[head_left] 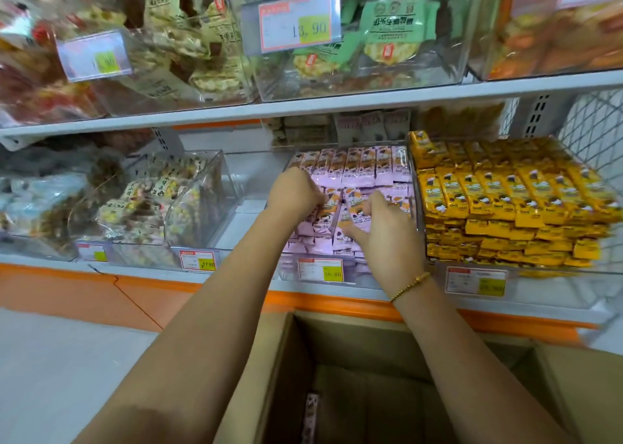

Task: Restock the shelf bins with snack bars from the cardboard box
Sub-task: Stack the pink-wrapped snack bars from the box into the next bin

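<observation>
On the lower shelf, furthest left, a curved clear bin [202, 204] of mixed wrapped sweets stands well apart from the work, with a bare strip of white shelf [249, 174] between it and the middle bin [362, 271]. The left hand [296, 191] reaches over that bin's left rim, fingers curled down onto the pink snack bars [350, 167], seemingly steadying the near stack so it does not slump sideways. Below, between the forearms, the cardboard box [286, 359] sits open against the orange shelf edge [202, 285]; only one pink bar [312, 410] shows inside it, so the restock looks nearly done. Further right, the right hand [387, 228] pinches a few pink bars upright between curled fingers and spread thumb, probably to wedge them into the front row. The pink bin is packed to its front wall, leaving little slack; new bars likely must go in from above. Its clear right wall touches the bin of yellow bars [505, 187], heaped above its rim, so a careless sweep rightward could knock some loose
</observation>
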Available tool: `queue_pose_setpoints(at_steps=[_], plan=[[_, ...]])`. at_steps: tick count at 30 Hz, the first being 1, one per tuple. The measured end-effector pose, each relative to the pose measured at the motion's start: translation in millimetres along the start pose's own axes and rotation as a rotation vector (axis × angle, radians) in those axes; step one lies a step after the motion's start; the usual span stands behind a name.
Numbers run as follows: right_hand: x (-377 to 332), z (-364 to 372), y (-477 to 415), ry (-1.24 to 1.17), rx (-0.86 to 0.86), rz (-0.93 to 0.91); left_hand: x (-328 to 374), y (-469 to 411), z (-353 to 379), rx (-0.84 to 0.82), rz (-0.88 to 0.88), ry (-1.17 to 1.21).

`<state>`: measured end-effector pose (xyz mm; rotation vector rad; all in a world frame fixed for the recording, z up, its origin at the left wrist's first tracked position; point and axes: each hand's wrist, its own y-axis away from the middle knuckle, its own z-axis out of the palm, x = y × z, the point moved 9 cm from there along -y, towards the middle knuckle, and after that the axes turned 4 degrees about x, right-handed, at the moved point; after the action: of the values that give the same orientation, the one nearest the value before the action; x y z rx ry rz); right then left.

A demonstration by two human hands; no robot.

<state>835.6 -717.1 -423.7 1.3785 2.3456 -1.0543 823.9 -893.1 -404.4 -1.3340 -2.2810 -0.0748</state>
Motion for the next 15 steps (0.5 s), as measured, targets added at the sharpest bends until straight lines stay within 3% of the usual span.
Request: queue_pose_setpoints(at_steps=[6,9,15], plan=[[-6.0,19.4,0.0,-0.189,-0.132,-0.066,-15.3,4.0,0.6,0.030,0.055,0.045],[-3.5,18.8,1.8,-0.215,-0.162,-0.091,-13.5,28.5,-6.8,0.077,0.123,0.189],[-8.4,-1.7,21.1,-0.323,-0.068,-0.206,-47.8,124.4,-39.1,0.384,0.101,0.401]])
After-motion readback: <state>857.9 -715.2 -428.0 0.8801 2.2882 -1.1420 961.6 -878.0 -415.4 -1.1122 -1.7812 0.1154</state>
